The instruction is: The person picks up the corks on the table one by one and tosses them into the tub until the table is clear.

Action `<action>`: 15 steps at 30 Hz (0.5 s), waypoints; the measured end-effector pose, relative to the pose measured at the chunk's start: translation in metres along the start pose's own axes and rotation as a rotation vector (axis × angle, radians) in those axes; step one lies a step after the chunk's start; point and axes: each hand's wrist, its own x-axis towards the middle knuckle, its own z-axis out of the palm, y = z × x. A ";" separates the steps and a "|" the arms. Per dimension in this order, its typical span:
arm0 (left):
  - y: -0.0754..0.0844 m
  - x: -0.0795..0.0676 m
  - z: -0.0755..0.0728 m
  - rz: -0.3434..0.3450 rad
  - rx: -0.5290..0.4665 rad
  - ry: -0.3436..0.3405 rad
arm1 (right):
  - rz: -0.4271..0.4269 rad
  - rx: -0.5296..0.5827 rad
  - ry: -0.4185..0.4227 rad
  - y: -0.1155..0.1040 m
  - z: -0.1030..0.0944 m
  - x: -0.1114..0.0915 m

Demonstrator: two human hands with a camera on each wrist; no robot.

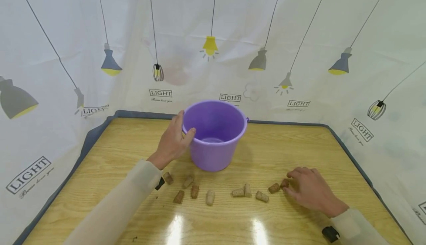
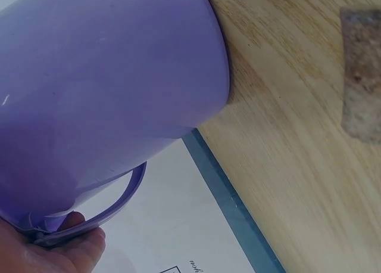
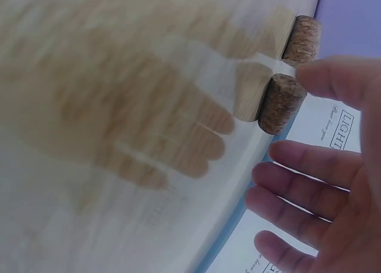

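Note:
A purple bucket (image 1: pixel 213 158) stands upright on the table, its mouth tilted into the head view. My left hand (image 1: pixel 172 139) grips its left rim, thumb over the edge and fingers along the outside. In the left wrist view, those fingers are by the bucket's curved handle (image 2: pixel 113 212). My right hand (image 1: pixel 313 191) is low over the table at the right, fingers spread around a dark brown cork (image 1: pixel 284 183). The right wrist view shows a gap between its fingertips and that cork (image 3: pixel 281 104); the thumb is close beside it. Another brown cork (image 1: pixel 274 188) lies just left.
Several corks lie in a loose row before the bucket, among them a pale cork (image 1: pixel 210 197), a reddish cork (image 1: pixel 195 191) and a light cork (image 1: pixel 262 196). White sheeting (image 1: pixel 186 53) printed with lamps surrounds the wooden table (image 1: pixel 283 149) behind a dark edge strip.

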 end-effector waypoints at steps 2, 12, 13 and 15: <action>0.000 0.000 0.000 0.001 -0.001 0.001 | -0.006 -0.009 -0.006 -0.001 -0.001 0.001; -0.002 0.001 0.002 0.002 -0.007 0.007 | -0.033 -0.004 -0.036 -0.005 -0.001 0.005; -0.002 0.001 0.002 0.001 -0.007 0.009 | -0.036 -0.002 -0.037 -0.005 -0.001 0.005; -0.002 0.001 0.002 -0.003 -0.006 0.013 | -0.041 0.001 -0.040 -0.004 0.000 0.005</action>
